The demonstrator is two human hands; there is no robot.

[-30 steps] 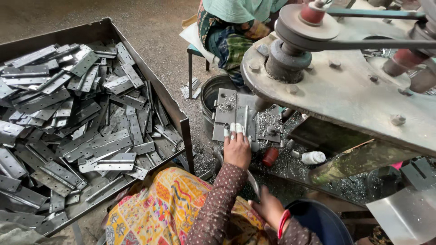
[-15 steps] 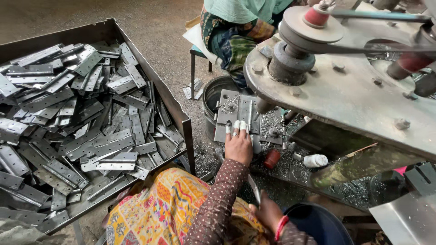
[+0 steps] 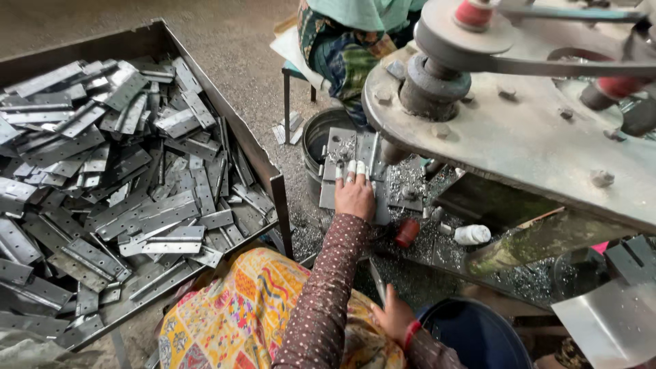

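Hinge plates (image 3: pixel 355 154) lie flat on the bed of the press, and my left hand (image 3: pixel 354 195) rests on them with the fingers (image 3: pixel 350 169) stretched forward and pressed down, tips wrapped in white tape. I judge the tape is there to guard against the sharp stamped edges, and the flat palm to keep the piece from shifting under the heavy machine head (image 3: pixel 519 130) that overhangs it. The fingers stay spread and extended, pinning the metal rather than closing around it.

My right hand (image 3: pixel 395 316) hangs low, near my lap, by the rim of a dark blue bucket (image 3: pixel 478 335); a thin strip of metal seems to run up from it, though I cannot tell whether the fingers actually grip it.

Outward from there, metal chips are scattered over the bench around the plates, with a small red cylinder (image 3: pixel 407 232) and a white bottle (image 3: pixel 473 234) lying among them. A dark round bucket (image 3: pixel 316 147) stands just beside the press bed, probably placed to catch pieces. To my left, a large metal tray (image 3: pixel 225 102) holds a loose heap of grey hinge blanks (image 3: pixel 123 191), within easy reach of that arm. Another person (image 3: pixel 348 41) in patterned cloth sits beyond the press, on a stool.
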